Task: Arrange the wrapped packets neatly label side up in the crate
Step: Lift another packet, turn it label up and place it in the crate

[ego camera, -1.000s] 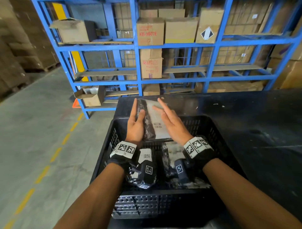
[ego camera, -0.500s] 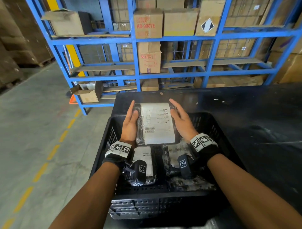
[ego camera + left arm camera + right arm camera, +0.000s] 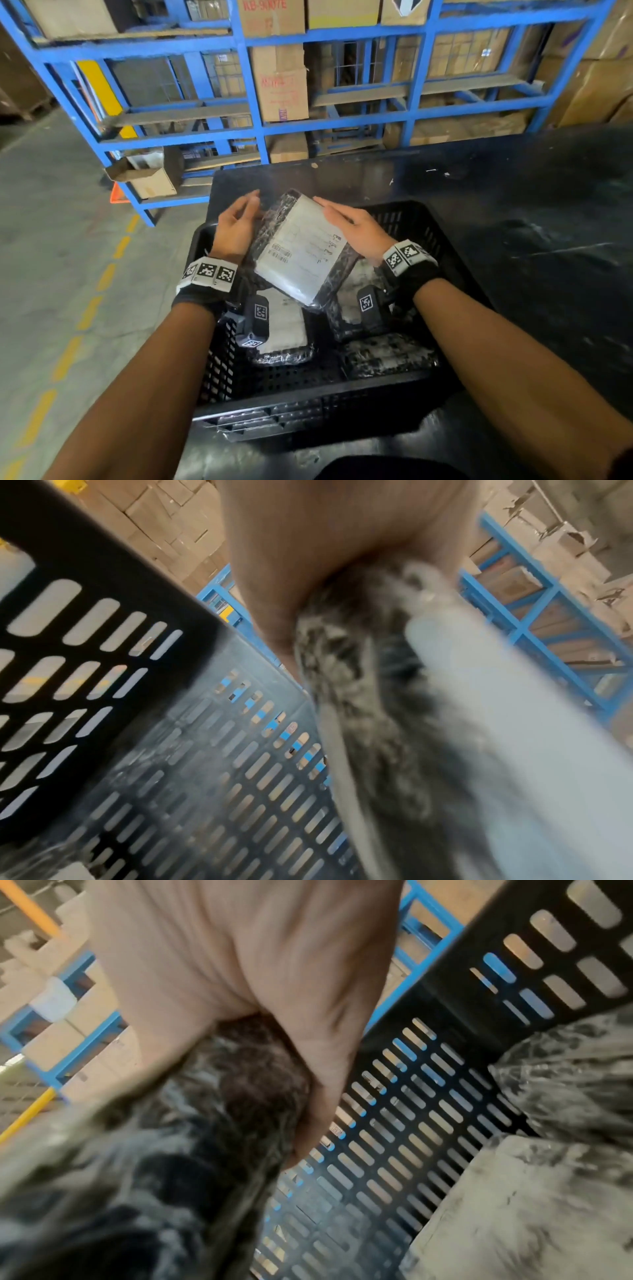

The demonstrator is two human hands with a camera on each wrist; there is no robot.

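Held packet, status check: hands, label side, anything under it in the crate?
Both hands, left hand and right hand, on held packet. Label up, tilted, above crate. Labelled packets lie below.

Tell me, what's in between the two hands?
A wrapped packet, tilted, its white label facing up, sits between the left hand and the right hand above the black crate. The head view shows it best.

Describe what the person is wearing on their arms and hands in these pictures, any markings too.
Both forearms are bare, with no sleeves, and the left hand and right hand wear no gloves. Each wrist carries a black band topped by a white strip printed with square black-and-white coded markers. Under each wrist hangs a small black camera unit bearing the same kind of marker.
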